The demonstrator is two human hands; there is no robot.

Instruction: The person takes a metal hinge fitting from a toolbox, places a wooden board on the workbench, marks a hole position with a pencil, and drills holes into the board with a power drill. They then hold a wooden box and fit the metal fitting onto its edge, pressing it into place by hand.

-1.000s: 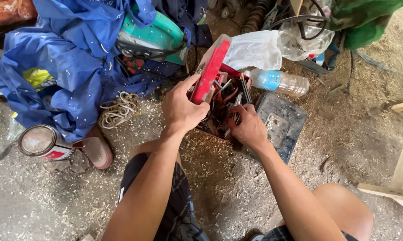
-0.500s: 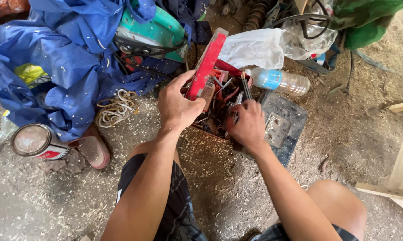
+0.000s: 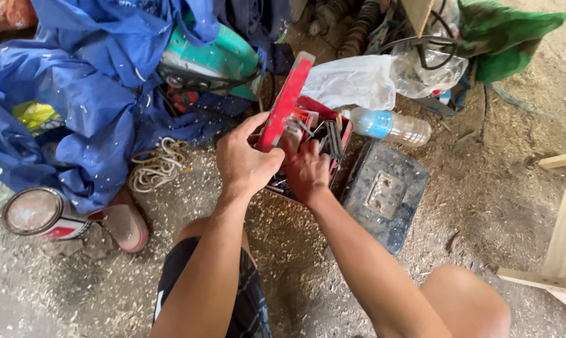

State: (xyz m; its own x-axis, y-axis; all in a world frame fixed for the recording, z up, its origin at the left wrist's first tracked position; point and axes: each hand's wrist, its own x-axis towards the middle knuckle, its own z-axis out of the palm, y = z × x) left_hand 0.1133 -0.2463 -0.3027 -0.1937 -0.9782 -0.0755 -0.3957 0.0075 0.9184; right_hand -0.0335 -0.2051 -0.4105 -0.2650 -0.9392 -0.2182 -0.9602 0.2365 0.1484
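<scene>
Head view: left hand (image 3: 245, 164) grips red lid (image 3: 285, 103) of toolbox (image 3: 320, 134); right hand (image 3: 306, 172) inside it, grip state unclear; plastic bottle (image 3: 389, 125) just beside toolbox.

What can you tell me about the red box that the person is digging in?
The red box looks like a small metal toolbox, worn and dusty, sitting on the sawdust-strewn ground. Its lid is swung up on edge, and the left hand holds it there. The right hand reaches inside among long nails and other small metal pieces. A dark grey case lies right beside it, a plastic bottle just behind.
</scene>
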